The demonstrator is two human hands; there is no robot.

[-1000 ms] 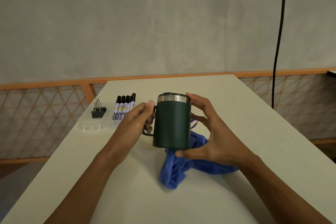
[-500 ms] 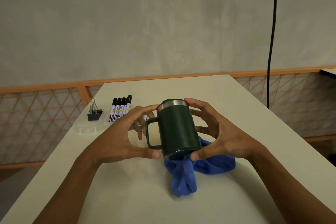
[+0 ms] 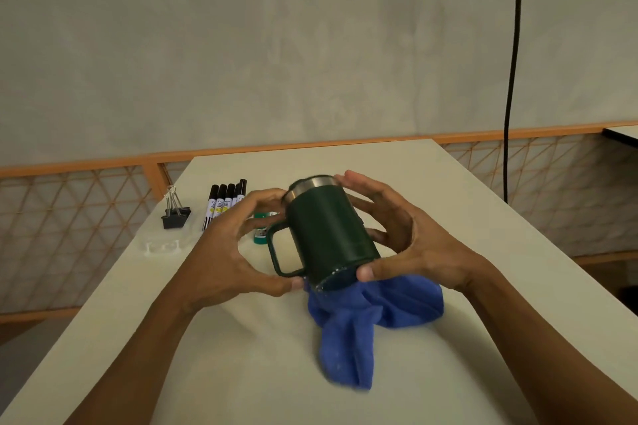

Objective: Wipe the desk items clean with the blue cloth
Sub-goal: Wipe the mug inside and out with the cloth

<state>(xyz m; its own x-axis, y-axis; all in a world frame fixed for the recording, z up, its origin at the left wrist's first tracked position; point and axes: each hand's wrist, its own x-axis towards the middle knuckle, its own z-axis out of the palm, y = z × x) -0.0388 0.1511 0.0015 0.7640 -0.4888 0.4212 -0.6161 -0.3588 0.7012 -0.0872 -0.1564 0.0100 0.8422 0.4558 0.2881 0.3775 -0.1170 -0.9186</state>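
Note:
A dark green mug (image 3: 328, 228) with a steel rim is held tilted above the table, its top leaning away to the left and its base toward me. My left hand (image 3: 228, 248) cups it from the left, fingers on the rim and thumb under the handle. My right hand (image 3: 404, 238) grips it from the right, thumb on the base edge. The blue cloth (image 3: 366, 324) lies crumpled on the cream table (image 3: 431, 190) directly below the mug, free of both hands.
Several black markers (image 3: 224, 200) lie side by side at the table's left, beside a black binder clip (image 3: 175, 214) and a small clear plastic piece (image 3: 162, 248). A green-capped item (image 3: 261, 228) shows behind my left hand. A black cable (image 3: 512, 72) hangs at right.
The mug has gone from upright to tilted, its base turned toward me. My left hand moved from the handle to cup rim and base. The cloth stayed on the table.

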